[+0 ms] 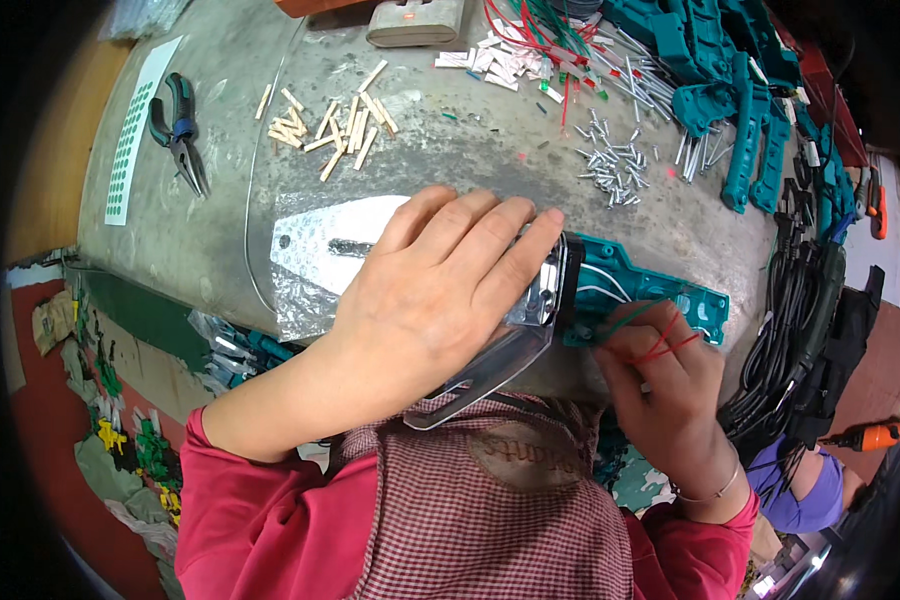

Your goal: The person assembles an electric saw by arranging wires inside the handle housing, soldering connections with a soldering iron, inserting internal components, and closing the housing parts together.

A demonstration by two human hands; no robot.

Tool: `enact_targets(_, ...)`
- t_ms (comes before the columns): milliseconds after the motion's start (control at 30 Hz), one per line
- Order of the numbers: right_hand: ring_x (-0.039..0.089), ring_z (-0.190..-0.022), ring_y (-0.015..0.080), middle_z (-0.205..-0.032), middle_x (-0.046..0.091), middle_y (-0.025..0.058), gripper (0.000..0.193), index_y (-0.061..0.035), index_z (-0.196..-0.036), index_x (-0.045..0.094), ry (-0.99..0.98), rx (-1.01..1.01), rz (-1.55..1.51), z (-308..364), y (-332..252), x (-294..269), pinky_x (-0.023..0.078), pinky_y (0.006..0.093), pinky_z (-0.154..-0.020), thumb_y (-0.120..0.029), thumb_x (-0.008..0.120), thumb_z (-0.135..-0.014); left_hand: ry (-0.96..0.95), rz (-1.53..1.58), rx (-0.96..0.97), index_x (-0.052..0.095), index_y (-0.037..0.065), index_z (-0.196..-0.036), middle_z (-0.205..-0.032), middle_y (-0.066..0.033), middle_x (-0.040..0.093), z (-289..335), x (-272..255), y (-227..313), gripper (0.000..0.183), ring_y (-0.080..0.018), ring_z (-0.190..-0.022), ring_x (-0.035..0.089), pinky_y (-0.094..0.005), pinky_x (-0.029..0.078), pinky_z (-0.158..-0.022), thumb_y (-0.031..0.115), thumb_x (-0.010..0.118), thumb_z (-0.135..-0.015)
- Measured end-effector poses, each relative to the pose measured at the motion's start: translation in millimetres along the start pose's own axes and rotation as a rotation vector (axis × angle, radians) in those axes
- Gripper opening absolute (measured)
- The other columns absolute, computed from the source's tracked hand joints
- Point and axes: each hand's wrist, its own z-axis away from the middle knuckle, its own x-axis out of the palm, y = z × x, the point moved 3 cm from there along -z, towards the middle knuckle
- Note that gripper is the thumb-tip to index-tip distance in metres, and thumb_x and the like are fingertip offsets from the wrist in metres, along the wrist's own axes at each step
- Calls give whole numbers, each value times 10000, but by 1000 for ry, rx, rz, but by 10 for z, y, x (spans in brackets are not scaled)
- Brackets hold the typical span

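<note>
My left hand (445,275) presses down over a hand-held power tool, its fingers curled across the black front section. From under it, a flat silvery plate (315,245) with a slot sticks out to the left, covered in clear plastic film. A clear guard (505,370) juts out below the hand. To the right extends the tool's teal housing half (695,300), lying open with white wires inside. My right hand (670,390) pinches thin red and green wires (680,347) at the housing's near edge. Its fingertips are partly hidden.
Pliers (180,135) and a sticker strip (135,135) lie at left. Behind my hands are wooden-looking strips (350,125), a screw pile (612,160) and white sleeves (500,60). Teal housing parts (745,130) and black cables (795,310) crowd the right. Another person's purple sleeve (805,490) shows lower right.
</note>
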Motion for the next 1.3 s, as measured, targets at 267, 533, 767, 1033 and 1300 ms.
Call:
enact_targets(267, 643, -748, 258, -915, 633, 139, 140, 21, -865, 624, -230, 202, -134, -63, 64, -69, 502, 308, -615, 79, 688, -754, -43, 4, 3, 514, 35, -1355, -1263, -116, 564, 12, -44, 24, 704, -289, -1153, 544, -460, 403, -1016, 186, 710, -697)
enact_targets(533, 612, -683, 153, -925, 653, 101, 30, 21, -817, 649, 64, 206, -373, -5, 63, -173, 489, 290, -583, 41, 671, -821, -137, 211, 11, 478, 25, -1368, -1257, -138, 543, -49, -176, -69, 826, -327, -1138, 527, -454, 389, -992, 205, 818, -638)
enact_targets(767, 621, -674, 188, -834, 671, 125, 377, 11, -704, 650, 501, 283, -434, 705, 226, -476, 482, 277, -628, -254, 558, -955, -111, 241, 27, 496, 23, -1360, -1248, -136, 548, -111, -210, -93, 813, -332, -1115, 520, -434, 380, -979, 174, 825, -632)
enact_targets(1033, 635, -898, 242, -984, 646, 111, 494, -38, -1072, 576, 853, 358, -1488, 148, 82, -180, 484, 402, -918, -513, 487, -973, 253, 123, 204, 546, 31, -1312, -1198, -123, 592, -138, -305, 183, 726, -313, -1051, 582, -468, 432, -931, 112, 757, -621)
enact_targets(1300, 396, -524, 157, -572, 424, 10, 391, -134, -702, 422, 685, -325, -1546, -118, -204, -315, 394, 379, -700, -379, 349, -998, -86, 345, 232, 481, -6, -1367, -1197, -188, 580, -469, -747, 513, 781, -380, -1066, 575, -457, 443, -930, 324, 772, -721)
